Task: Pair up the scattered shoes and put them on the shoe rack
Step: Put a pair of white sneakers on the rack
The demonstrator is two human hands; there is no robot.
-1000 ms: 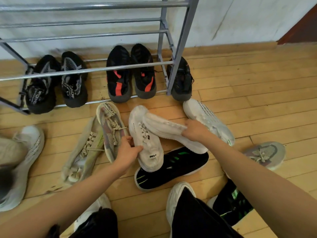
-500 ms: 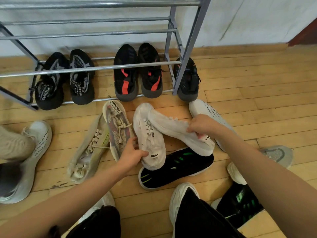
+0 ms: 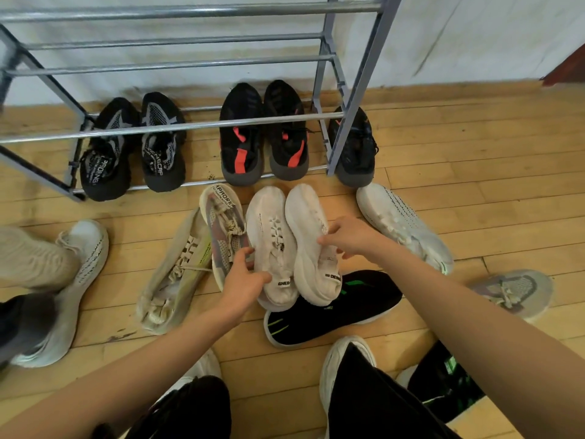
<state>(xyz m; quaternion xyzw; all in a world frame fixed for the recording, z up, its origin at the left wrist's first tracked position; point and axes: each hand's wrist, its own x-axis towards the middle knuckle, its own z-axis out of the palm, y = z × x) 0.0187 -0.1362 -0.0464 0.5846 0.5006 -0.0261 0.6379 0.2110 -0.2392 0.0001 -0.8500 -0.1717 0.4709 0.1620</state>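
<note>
Fingers of right hand pinch one white shoe; left hand grips its mate; both lie side by side, toes toward far rack.

Head-worn wide-angle view, forward and down, close before shoe rack

The rack stands ahead of me against the wall. On its bottom rails sit 2 pairs, the left pair and the right pair, with a lone shoe on the floor just right of its front post. Before the rack, my left hand holds the left-held shoe and my right hand holds the right-held shoe. The 2 are side by side, heels over a lower shoe.
</note>
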